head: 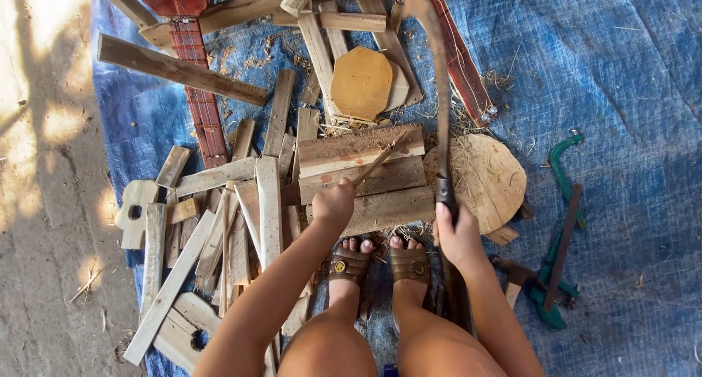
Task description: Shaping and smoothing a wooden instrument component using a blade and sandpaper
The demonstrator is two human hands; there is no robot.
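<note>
Head view, looking straight down. Your left hand [333, 204] is closed around the lower end of a thin wooden stick [380, 160], holding it slanted so its upper end leans over the stacked planks [360, 171] in front of your feet. Your right hand [459, 236] is closed on the handle of a long curved machete [439, 92], blade raised and pointing away from you, tip up near the top of the frame. The blade hangs just to the right of the stick, apart from it, no contact visible.

The planks act as your working surface; a round wooden block [486, 178] sits touching their right end. Your sandalled feet [380, 261] are planted just behind the planks on the blue tarp [629, 70]. Scrap wood pile [212, 223] to the left, an octagonal wooden piece [361, 82] beyond the planks, a green clamp-like tool [559, 231] on the tarp to your right.

Step in hand, as a judgement: stick set up for a cut or shave, machete lifted and not yet down. The next move calls for a controlled stroke onto the stick's far part, well clear of your left fingers, with the stick braced firmly against the planks so it does not skid. Watch your toes too, they are near.
</note>
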